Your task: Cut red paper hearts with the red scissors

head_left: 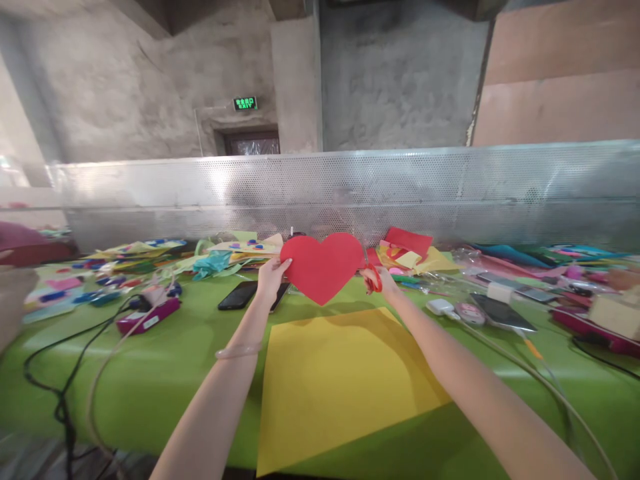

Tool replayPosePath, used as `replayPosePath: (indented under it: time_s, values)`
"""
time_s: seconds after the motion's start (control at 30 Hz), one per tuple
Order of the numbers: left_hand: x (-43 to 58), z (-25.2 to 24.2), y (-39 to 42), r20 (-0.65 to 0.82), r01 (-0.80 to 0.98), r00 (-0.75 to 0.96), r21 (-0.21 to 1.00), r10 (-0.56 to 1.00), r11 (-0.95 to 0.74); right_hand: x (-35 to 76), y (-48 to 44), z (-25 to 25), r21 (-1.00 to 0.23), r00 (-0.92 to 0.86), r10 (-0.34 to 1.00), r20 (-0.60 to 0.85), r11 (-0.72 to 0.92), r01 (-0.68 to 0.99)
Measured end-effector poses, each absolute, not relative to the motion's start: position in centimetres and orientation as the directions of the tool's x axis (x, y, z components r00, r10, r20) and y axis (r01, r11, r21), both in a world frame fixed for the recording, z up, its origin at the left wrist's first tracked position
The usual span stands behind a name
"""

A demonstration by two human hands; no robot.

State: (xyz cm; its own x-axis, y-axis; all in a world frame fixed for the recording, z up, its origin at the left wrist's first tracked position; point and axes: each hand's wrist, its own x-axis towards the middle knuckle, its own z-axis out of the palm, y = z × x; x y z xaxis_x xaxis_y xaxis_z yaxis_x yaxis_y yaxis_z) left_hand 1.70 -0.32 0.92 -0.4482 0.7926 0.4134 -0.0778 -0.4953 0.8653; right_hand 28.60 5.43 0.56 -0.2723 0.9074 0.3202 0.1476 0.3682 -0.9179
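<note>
A red paper heart (323,268) is held up above the far part of the green table. My left hand (271,279) is closed on the heart's left edge, with the thumb on its front. At the heart's right side, my right hand (379,280) is closed around the red handles of a pair of scissors (376,278); whether it also touches the heart is too small to tell. Below the heart, a large yellow paper sheet (345,380) lies on the green table (170,373), partly under my right forearm.
A black phone (238,295) lies left of the heart. A magenta power strip (149,316) with cables is farther left. Colored paper scraps (415,250) line the back. Chargers and another phone (503,312) are at right. A perforated metal panel (350,193) stands behind.
</note>
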Motion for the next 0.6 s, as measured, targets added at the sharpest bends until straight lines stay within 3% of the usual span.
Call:
replayPosePath:
  time_s: [0.6]
  values:
    - [1.84,1.06,-0.48,0.402,-0.079,-0.454,0.871,0.795,-0.486,28.42,5.69,0.08,-0.926,-0.294,0.904,0.311,0.358,0.118]
